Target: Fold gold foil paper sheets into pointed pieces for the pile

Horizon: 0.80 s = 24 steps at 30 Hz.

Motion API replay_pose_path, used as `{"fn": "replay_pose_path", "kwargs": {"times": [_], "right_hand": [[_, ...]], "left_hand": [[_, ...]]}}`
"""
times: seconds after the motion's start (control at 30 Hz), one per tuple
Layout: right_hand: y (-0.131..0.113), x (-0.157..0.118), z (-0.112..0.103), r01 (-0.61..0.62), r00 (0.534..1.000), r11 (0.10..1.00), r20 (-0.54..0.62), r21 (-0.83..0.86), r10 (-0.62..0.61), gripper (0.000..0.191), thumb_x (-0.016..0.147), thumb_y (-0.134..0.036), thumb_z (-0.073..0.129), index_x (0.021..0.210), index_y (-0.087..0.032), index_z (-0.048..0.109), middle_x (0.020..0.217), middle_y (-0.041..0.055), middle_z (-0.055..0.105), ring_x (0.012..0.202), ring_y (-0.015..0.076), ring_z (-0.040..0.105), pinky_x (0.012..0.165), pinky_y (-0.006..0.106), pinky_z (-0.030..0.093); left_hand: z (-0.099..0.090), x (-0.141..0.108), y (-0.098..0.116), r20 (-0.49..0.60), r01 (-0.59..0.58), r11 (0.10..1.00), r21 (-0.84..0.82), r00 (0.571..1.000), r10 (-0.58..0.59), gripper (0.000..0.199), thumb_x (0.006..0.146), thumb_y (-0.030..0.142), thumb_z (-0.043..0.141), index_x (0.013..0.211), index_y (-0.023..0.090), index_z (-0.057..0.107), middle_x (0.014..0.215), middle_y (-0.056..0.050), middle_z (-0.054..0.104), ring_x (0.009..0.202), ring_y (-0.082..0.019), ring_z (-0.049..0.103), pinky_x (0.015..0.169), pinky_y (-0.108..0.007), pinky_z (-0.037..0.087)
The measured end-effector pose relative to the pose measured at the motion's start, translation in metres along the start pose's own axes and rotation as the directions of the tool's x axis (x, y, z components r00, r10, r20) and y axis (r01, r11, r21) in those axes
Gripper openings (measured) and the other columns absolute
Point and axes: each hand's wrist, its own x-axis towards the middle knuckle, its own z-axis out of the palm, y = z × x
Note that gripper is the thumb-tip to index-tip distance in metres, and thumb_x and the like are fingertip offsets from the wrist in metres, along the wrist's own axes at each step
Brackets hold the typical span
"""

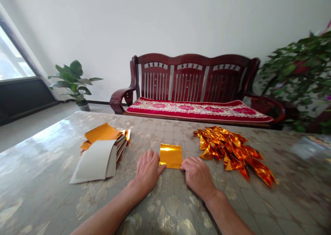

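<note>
A shiny gold foil paper (171,156), nearly square, lies in front of me on the table. My left hand (148,168) is closed at its left edge, with the thumb at the near left corner. At the near right corner, my right hand (198,174) has its fingers bent and pressed together on the paper's edge. Left of my hands is a fanned stack of sheets, with a pale grey backing sheet (90,160) and a gold sheet (103,133) on top. To the right lies a heap of folded gold foil pieces (230,147) with pointed ends.
A patterned, glossy cover lies over the table (165,207). Clear plastic packaging (310,147) sits at the right side. Beyond the table stands a dark red wooden bench (190,85) with a red floral cushion (196,110). Potted plants (73,78) flank it.
</note>
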Motion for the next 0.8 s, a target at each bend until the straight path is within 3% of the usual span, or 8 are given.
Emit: {"fn": "replay_pose_path", "kwargs": {"times": [0.3,0.47,0.67,0.8], "right_hand": [[0.0,0.0,0.001,0.003,1.0,1.0,0.002,0.01,-0.003,0.028,0.079,0.003,0.049,0.07,-0.019,0.065,0.073,0.0018,0.062,0.079,0.0161,0.054,0.072,0.028,0.032],[-0.003,0.001,0.001,0.009,1.0,1.0,-0.011,-0.001,-0.009,0.028,0.079,0.003,0.049,0.07,-0.019,0.064,0.073,0.0019,0.061,0.08,0.0165,0.053,0.072,0.028,0.033],[-0.004,0.002,0.002,0.014,1.0,1.0,-0.016,0.005,-0.014,0.027,0.079,0.003,0.049,0.069,-0.019,0.063,0.073,0.0019,0.061,0.079,0.0163,0.053,0.072,0.028,0.033],[-0.004,0.002,0.003,0.013,1.0,1.0,-0.021,0.01,-0.013,0.027,0.079,0.003,0.049,0.069,-0.018,0.063,0.073,0.002,0.061,0.079,0.0164,0.053,0.072,0.028,0.033]], "left_hand": [[0.004,0.0,0.003,-0.009,-0.01,0.997,-0.071,1.0,0.01,0.015,0.09,0.034,0.058,0.096,0.02,0.057,0.103,-0.005,0.059,0.099,-0.022,0.055,0.086,-0.032,0.04],[0.001,0.006,-0.003,-0.025,0.053,0.995,-0.079,0.998,-0.055,0.033,0.086,0.04,0.062,0.11,0.018,0.057,0.109,-0.008,0.057,0.106,-0.025,0.054,0.091,-0.034,0.041],[0.003,0.011,-0.006,-0.008,0.064,0.984,-0.169,0.998,-0.066,0.021,0.084,0.036,0.063,0.098,0.02,0.064,0.107,-0.007,0.057,0.106,-0.024,0.053,0.092,-0.034,0.041],[0.004,0.012,-0.005,-0.027,0.072,0.983,-0.166,0.997,-0.078,0.025,0.083,0.035,0.064,0.102,0.018,0.063,0.108,-0.008,0.056,0.108,-0.025,0.051,0.095,-0.034,0.04]]}}
